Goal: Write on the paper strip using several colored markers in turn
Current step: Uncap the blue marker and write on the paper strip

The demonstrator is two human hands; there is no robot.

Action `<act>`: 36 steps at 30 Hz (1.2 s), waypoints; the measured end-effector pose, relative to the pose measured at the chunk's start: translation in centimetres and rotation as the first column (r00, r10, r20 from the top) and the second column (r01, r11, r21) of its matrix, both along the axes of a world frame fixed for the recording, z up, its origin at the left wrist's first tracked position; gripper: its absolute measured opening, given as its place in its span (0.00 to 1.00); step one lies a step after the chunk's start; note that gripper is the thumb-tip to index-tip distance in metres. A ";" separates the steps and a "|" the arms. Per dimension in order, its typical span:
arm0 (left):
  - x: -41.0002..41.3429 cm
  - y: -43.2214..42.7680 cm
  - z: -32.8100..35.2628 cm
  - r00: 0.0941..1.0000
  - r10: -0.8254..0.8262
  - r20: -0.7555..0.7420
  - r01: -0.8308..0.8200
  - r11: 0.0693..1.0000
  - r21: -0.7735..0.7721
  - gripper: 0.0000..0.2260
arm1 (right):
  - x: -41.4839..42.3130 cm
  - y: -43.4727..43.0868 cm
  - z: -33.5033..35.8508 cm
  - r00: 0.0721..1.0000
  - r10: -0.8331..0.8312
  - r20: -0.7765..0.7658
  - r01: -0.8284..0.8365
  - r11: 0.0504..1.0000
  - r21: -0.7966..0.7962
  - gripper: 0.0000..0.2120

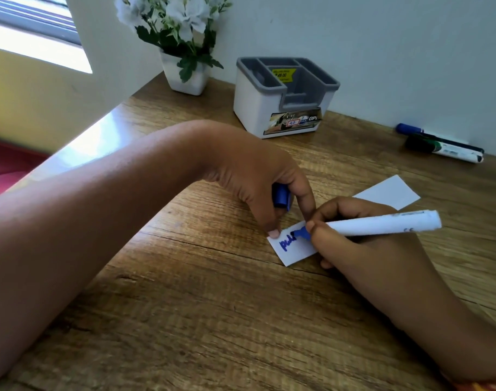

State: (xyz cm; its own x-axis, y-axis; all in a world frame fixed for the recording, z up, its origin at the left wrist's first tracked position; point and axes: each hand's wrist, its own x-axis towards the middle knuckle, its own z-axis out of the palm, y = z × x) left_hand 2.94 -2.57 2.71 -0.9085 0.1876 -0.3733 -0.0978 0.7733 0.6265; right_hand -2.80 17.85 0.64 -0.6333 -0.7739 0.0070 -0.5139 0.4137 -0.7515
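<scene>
A white paper strip (pixel 290 249) lies on the wooden table (pixel 199 292), with blue letters on its near end. My right hand (pixel 362 244) grips a white marker with a blue tip (pixel 382 222), and the tip touches the strip. My left hand (pixel 258 182) pins the strip's near corner with a fingertip and holds the marker's blue cap (pixel 281 196) in its curled fingers. The strip's far end (pixel 387 193) shows beyond my right hand.
Two more markers lie at the back right by the wall: a blue-capped one (pixel 410 128) and a dark green-capped one (pixel 444 149). A grey and white desk organiser (pixel 283 100) and a white pot of white flowers (pixel 184 74) stand at the back.
</scene>
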 end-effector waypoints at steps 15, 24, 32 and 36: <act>-0.1 -0.1 -0.1 0.999 -0.032 -0.002 0.032 0.999 0.003 0.19 | 0.0 0.3 -0.1 0.999 0.039 0.008 -0.038 0.999 -0.021 0.06; 0.1 0.4 0.3 0.999 -0.036 0.023 0.036 0.999 -0.016 0.21 | -0.3 0.2 -0.3 0.998 -0.029 0.048 0.033 0.997 -0.074 0.08; 1.4 -0.9 0.2 0.977 0.209 0.039 -0.212 0.942 0.261 0.20 | -1.1 0.8 0.5 0.924 -0.093 0.371 0.224 0.918 -0.328 0.11; 1.2 -0.8 0.3 0.931 0.362 0.046 -0.277 0.617 0.737 0.14 | -1.3 1.0 1.8 0.930 -0.060 0.362 0.253 0.818 -0.517 0.04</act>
